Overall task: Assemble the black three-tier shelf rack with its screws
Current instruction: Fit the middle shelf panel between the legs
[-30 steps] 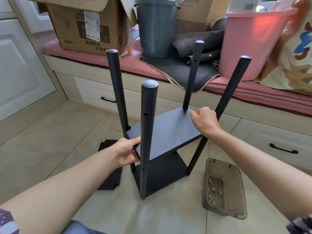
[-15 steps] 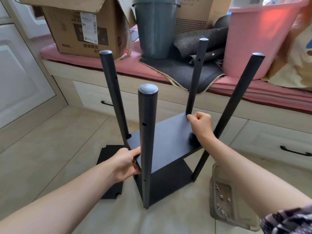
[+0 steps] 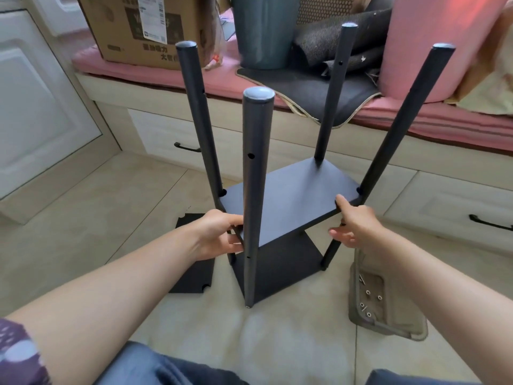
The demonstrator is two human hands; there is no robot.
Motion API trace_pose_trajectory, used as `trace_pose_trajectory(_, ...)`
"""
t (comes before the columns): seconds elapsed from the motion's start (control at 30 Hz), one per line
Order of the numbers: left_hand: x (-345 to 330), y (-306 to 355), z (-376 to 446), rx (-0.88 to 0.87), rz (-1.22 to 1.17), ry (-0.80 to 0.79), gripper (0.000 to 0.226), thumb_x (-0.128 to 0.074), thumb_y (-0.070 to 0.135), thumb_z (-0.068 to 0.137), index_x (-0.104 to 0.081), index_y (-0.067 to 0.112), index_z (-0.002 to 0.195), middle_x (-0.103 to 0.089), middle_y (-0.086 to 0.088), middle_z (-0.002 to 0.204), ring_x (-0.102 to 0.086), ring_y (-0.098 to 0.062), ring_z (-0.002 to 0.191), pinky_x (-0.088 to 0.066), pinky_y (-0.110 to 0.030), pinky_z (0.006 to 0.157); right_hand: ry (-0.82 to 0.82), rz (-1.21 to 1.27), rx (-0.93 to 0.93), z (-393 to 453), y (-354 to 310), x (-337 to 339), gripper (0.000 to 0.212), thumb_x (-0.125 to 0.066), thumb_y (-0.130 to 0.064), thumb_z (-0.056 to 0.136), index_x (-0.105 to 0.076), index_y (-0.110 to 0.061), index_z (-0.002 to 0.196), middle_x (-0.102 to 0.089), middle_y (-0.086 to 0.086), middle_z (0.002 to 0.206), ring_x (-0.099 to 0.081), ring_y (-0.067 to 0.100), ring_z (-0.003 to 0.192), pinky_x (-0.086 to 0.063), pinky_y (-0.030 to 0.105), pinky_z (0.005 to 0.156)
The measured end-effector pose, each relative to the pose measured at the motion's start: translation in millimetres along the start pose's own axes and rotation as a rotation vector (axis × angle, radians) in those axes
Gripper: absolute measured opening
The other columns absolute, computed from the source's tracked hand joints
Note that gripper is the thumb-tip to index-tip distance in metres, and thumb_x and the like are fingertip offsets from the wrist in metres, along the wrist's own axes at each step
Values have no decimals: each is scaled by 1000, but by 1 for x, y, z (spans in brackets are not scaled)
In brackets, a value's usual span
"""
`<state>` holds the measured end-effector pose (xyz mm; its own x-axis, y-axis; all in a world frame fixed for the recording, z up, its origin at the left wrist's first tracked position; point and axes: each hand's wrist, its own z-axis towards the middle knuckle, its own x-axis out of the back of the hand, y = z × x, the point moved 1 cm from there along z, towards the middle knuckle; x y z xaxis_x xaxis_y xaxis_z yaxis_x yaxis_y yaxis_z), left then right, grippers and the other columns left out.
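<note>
The reference landmark is the nearest black round post with the grey end cap (image 3: 254, 190), which stands on the tiled floor (image 3: 97, 218) at the front corner of the rack.

Directly left of this post, the left hand (image 3: 222, 234) grips the near-left corner of the black rectangular middle shelf board (image 3: 288, 201), with its fingers curled around the board edge. Right of the post, the right hand (image 3: 358, 226) holds the near-right edge of the same board, thumb on the top face and fingers below. Both hands are closed on the board.

Below this board, the black bottom shelf board (image 3: 280, 268) sits at floor level between the four posts. Right of the landmark, on the floor, a translucent grey plastic tray (image 3: 388, 323) contains loose screws (image 3: 367, 301). Left of the landmark, a third black shelf panel with notched corners (image 3: 194, 276) lies flat on the floor.

Behind the landmark, the other three black posts (image 3: 333, 90) splay outward, so the frame appears loose.

Handling assessment: the board looks rigid, light and smooth-faced, likely a coated panel. Hold it at the edges close to the corner notches. Keep it level, and align each notch with the side hole in its post. Support the posts, which are likely to tip.

Farthest back, a cardboard box (image 3: 144, 29) rests on a pink cushioned bench (image 3: 444, 126).
</note>
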<state>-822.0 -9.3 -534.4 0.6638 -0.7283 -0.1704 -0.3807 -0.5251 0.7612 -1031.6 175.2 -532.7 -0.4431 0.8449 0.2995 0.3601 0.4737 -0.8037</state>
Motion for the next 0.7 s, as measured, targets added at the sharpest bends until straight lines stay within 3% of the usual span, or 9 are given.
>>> trace_pose_trajectory(0.07, 0, 0, -1, -2, 15, -8, 11, -64, -2, 94, -74, 1, 98, -76, -19, 107, -77, -31, 91, -62, -39, 67, -131, 202, -80, -3, -6, -2, 24, -52, -35, 102, -53, -12, 108, -67, 18, 96, -73, 33, 59, -55, 30, 44)
trace_pose_trajectory(0.13, -1, 0, -1, -3, 19, -8, 12, -62, -4, 94, -71, 0, 102, -76, -19, 106, -77, -32, 93, -63, -40, 69, -170, 229, -75, 0, -11, -3, 25, -47, -26, 105, -48, -9, 122, -63, 21, 118, -72, 36, 60, -56, 34, 45)
trace_pose_trajectory(0.27, -3, -2, 2, 23, 12, 8, 9, -64, -3, 93, -73, 0, 94, -78, -17, 99, -77, -31, 88, -64, -39, 67, -165, 181, -81, 5, -9, -7, 19, -42, -24, 106, -43, -14, 122, -49, 20, 139, -72, 32, 58, -55, 36, 44)
trace_pose_trajectory(0.4, -5, -1, 2, 23, 1, 2, 11, -63, -6, 93, -74, -2, 90, -78, -17, 92, -78, -31, 84, -62, -37, 62, -169, 158, -80, 8, -12, -5, 18, -41, -22, 106, -41, -13, 122, -52, 23, 135, -73, 33, 59, -55, 35, 44)
trace_pose_trajectory(0.47, -4, -1, 1, 15, -2, 5, 12, -63, -8, 92, -69, -4, 101, -78, -17, 93, -78, -31, 85, -62, -37, 63, -164, 158, -98, 9, -11, -4, 24, -40, -22, 106, -41, -12, 127, -57, 25, 125, -72, 33, 58, -55, 35, 43)
trace_pose_trajectory(0.57, -5, -2, 0, 4, 17, 7, 36, -67, -8, 90, -56, -2, 124, -74, -20, 110, -77, -32, 89, -62, -38, 65, -183, 165, -118, 7, 2, -9, 36, -37, -24, 107, -37, -9, 140, -62, 26, 107, -72, 32, 56, -55, 34, 42)
trace_pose_trajectory(0.7, -4, -2, 1, -7, 40, -10, 44, -66, -7, 90, -53, -1, 132, -74, -19, 111, -77, -31, 89, -63, -39, 66, -187, 177, -134, 13, 12, -13, 39, -36, -25, 107, -39, -4, 140, -65, 25, 96, -72, 31, 55, -54, 34, 41)
